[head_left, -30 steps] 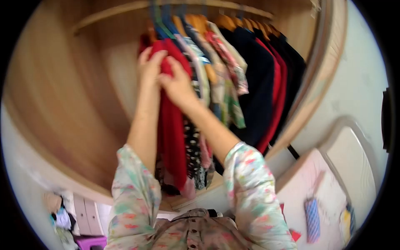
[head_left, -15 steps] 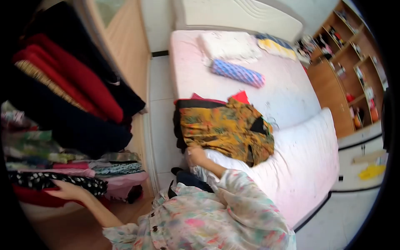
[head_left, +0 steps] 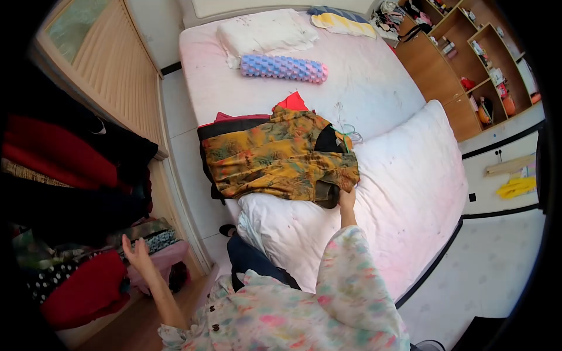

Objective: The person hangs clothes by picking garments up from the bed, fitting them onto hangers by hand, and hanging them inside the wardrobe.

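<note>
A mustard-coloured patterned top (head_left: pixel 257 155) lies spread over other folded dark and red clothes at the near side of the bed. My right hand (head_left: pixel 347 200) pinches the hem of its short sleeve, beside the dark opening. Over at the wardrobe, my left hand (head_left: pixel 136 254) is raised with its fingers apart and nothing in them. Just left of it rests a dark red garment (head_left: pixel 88 289) on the stacked clothes. A black polka-dot cloth (head_left: pixel 52 278) shows partly beneath that garment.
Dark and red clothes (head_left: pixel 64 152) hang in the wardrobe above the stacks. On the bed (head_left: pixel 380 76) are a bunched white quilt (head_left: pixel 404 181), a blue-and-pink foam roller (head_left: pixel 284 68) and pillows (head_left: pixel 266 32). A wooden shelf unit (head_left: pixel 456 76) stands at the far right.
My right hand has moved right along the patterned top to its sleeve. My left hand has come away from the polka-dot cloth, up and right. The view has shifted.
</note>
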`<state>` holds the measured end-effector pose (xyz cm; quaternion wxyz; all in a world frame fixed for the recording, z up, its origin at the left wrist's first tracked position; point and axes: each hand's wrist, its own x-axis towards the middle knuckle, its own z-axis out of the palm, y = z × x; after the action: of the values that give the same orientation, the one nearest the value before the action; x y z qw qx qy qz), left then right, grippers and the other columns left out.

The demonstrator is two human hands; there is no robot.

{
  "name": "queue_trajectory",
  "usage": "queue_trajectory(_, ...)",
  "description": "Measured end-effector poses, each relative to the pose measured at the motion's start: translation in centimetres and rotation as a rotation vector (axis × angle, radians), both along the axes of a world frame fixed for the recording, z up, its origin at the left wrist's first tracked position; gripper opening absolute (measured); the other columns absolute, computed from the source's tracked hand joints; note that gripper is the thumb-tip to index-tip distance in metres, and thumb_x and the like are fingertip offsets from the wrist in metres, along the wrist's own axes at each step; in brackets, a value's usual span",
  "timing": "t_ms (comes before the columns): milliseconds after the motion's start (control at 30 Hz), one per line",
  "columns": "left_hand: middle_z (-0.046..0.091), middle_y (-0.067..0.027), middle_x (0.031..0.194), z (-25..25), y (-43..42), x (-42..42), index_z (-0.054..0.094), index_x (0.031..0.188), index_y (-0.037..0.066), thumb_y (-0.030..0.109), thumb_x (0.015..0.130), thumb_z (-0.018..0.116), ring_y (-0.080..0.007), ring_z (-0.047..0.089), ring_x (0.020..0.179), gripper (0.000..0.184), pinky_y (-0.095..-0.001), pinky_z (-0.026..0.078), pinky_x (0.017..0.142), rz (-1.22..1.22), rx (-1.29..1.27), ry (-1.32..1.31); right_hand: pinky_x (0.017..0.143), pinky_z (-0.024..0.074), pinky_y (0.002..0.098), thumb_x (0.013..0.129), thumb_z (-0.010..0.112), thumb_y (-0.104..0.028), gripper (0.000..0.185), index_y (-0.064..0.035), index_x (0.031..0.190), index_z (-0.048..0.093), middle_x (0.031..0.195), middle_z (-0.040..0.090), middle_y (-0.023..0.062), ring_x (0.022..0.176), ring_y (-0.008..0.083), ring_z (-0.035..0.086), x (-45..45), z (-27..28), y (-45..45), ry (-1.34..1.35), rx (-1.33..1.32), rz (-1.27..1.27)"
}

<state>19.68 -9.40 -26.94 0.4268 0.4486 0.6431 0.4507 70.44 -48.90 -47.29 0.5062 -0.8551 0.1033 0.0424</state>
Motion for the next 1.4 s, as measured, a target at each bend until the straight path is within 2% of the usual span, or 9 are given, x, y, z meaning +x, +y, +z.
queue_trajectory(167, 0.043, -0.0043, 0.132, -0.5, -1.4, 1.2, 0.048, 0.127, 0.014, 0.009, 0.083, 0.060, -0.0135, 0.049, 0.103, 0.046, -0.0247, 0.043, 0.074, -0.096, -0.214, 0.114, 0.068, 0.0460, 0.0290, 0.076, 0.050, 0.003, 0.040, -0.0024, 0.116, 0.050, 0.095, 0.060, 0.0078, 0.079, 0.0170, 0.057, 5.2, -5.3, -1.8, -0.094, 0.011, -0.070)
queue_trajectory(400, 0.047, -0.0064, 0.128, -1.9, -3.1, 5.0, 0.050, 0.123, 0.010, 0.009, 0.083, 0.060, -0.0156, 0.050, 0.106, 0.041, -0.0256, 0.046, 0.072, -0.230, -0.284, 0.038, 0.071, 0.0465, 0.0328, 0.078, 0.056, -0.006, 0.037, 0.0034, 0.113, 0.050, 0.099, 0.060, 0.0129, 0.083, 0.0215, 0.058, 7.5, 4.7, 2.5, 0.190, 0.121, -0.017)
queue_trajectory(500, 0.050, -0.0067, 0.123, -1.7, -3.8, 7.5, 0.051, 0.122, 0.010, 0.009, 0.083, 0.060, -0.0145, 0.053, 0.100, 0.040, -0.0248, 0.047, 0.071, -0.232, -0.299, -0.023, 0.073, 0.0467, 0.0362, 0.078, 0.060, -0.010, 0.039, 0.0092, 0.111, 0.051, 0.100, 0.059, 0.0169, 0.085, 0.0248, 0.058, 10.0, 2.8, 1.8, 0.231, 0.095, -0.077)
queue_trajectory(733, 0.056, -0.0052, 0.113, -1.1, -4.3, 11.1, 0.053, 0.119, 0.009, 0.012, 0.086, 0.058, -0.0127, 0.059, 0.088, 0.034, -0.0248, 0.050, 0.067, -0.276, -0.318, -0.065, 0.054, 0.0533, 0.0326, 0.078, 0.063, -0.014, 0.031, -0.0020, 0.105, 0.056, 0.086, 0.062, 0.0087, 0.067, 0.0196, 0.061, 14.1, 5.5, 4.0, 0.609, 0.469, -0.046)
queue_trajectory(833, 0.059, -0.0034, 0.107, -1.3, -4.4, 11.9, 0.054, 0.116, 0.008, 0.010, 0.086, 0.057, -0.0114, 0.058, 0.085, 0.030, -0.0225, 0.048, 0.066, -0.283, -0.344, -0.091, 0.043, 0.0521, 0.0319, 0.079, 0.061, -0.012, 0.020, -0.0068, 0.098, 0.056, 0.080, 0.060, 0.0057, 0.062, 0.0166, 0.059, 14.1, 6.8, 6.5, 0.701, 0.441, 0.165)
queue_trajectory(1000, 0.060, -0.0044, 0.102, -1.4, -4.7, 12.0, 0.055, 0.113, 0.006, 0.013, 0.086, 0.058, -0.0117, 0.060, 0.082, 0.028, -0.0228, 0.050, 0.064, -0.276, -0.336, -0.122, 0.066, 0.0473, 0.0291, 0.067, 0.054, 0.003, 0.034, -0.0033, 0.100, 0.053, 0.086, 0.059, 0.0061, 0.074, 0.0179, 0.057, 8.4, 13.7, 12.9, 0.518, 0.669, 0.378)
queue_trajectory(1167, 0.061, -0.0041, 0.099, -0.9, -3.8, 12.4, 0.055, 0.112, 0.005, 0.012, 0.087, 0.058, -0.0115, 0.060, 0.080, 0.027, -0.0229, 0.050, 0.064, -0.309, -0.309, -0.156, 0.079, 0.0443, 0.0256, 0.062, 0.056, 0.003, 0.051, -0.0018, 0.112, 0.052, 0.098, 0.058, 0.0046, 0.089, 0.0160, 0.055, -1.2, 21.4, 16.4, 0.372, 0.603, 0.733)
queue_trajectory(1300, 0.053, -0.0077, 0.116, 1.3, -2.9, 13.0, 0.047, 0.123, 0.005, 0.009, 0.086, 0.056, -0.0133, 0.057, 0.088, 0.038, -0.0234, 0.049, 0.068, -0.429, -0.234, -0.167, 0.087, 0.0369, 0.0254, 0.062, 0.062, -0.003, 0.048, 0.0017, 0.109, 0.053, 0.109, 0.051, 0.0076, 0.101, 0.0173, 0.048, -7.9, 25.5, 17.9, 0.013, 0.496, 1.251)
queue_trajectory(1400, 0.037, -0.0120, 0.133, 5.1, -2.1, 14.5, 0.034, 0.135, 0.007, 0.002, 0.081, 0.057, -0.0211, 0.050, 0.108, 0.058, -0.0304, 0.044, 0.085, -0.464, 0.029, -0.126, 0.097, 0.0312, 0.0304, 0.064, 0.061, -0.006, 0.045, 0.0058, 0.106, 0.050, 0.120, 0.043, 0.0167, 0.114, 0.0292, 0.042, -11.8, 29.4, 18.6, 0.060, 0.583, 1.532)
